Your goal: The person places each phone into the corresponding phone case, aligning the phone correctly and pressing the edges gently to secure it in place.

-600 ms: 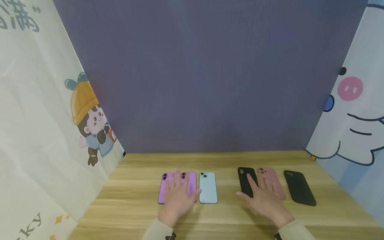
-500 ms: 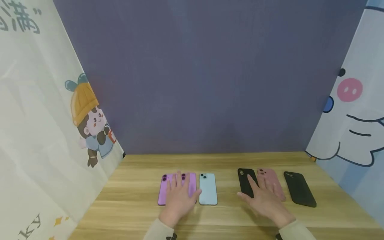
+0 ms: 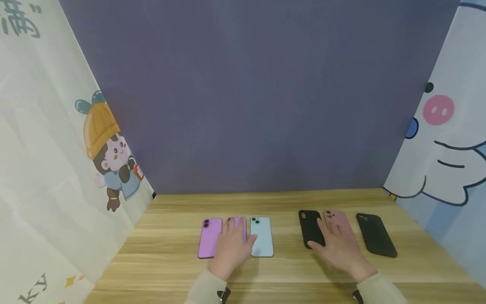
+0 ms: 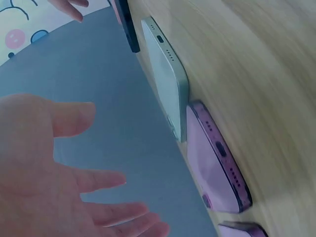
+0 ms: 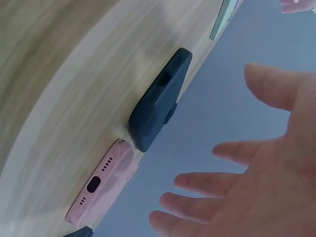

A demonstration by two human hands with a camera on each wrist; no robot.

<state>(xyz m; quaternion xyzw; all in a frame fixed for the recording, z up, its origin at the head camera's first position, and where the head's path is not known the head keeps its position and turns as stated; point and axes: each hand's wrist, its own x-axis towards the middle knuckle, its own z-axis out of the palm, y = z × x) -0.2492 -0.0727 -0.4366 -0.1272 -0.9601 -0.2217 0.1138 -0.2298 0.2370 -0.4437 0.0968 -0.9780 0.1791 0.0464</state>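
Note:
In the head view, my left hand (image 3: pixel 232 248) is held above the middle purple phone (image 4: pixel 212 158), fingers spread, its thumb over the edge of the pale blue phone (image 3: pixel 264 237). Another purple phone (image 3: pixel 210 240) lies to its left, mostly uncovered. My right hand (image 3: pixel 339 252) hovers over the pink phone case (image 5: pixel 106 183), thumb near the lower end of a black phone case (image 3: pixel 309 228). A second black case (image 3: pixel 376 235) lies at the far right. Both wrist views show straight fingers apart from the phones and cases, holding nothing.
Phones and cases lie back up in a row on the wood-grain table (image 3: pixel 163 270). Behind stands a dark blue-grey panel (image 3: pixel 243 97). Printed cloths flank it, one on the left (image 3: pixel 45 160) and one on the right (image 3: pixel 448 169).
My left hand has shifted right, uncovering the left purple phone and bringing the thumb over the pale blue one. The right hand has moved slightly right, showing more of the black case.

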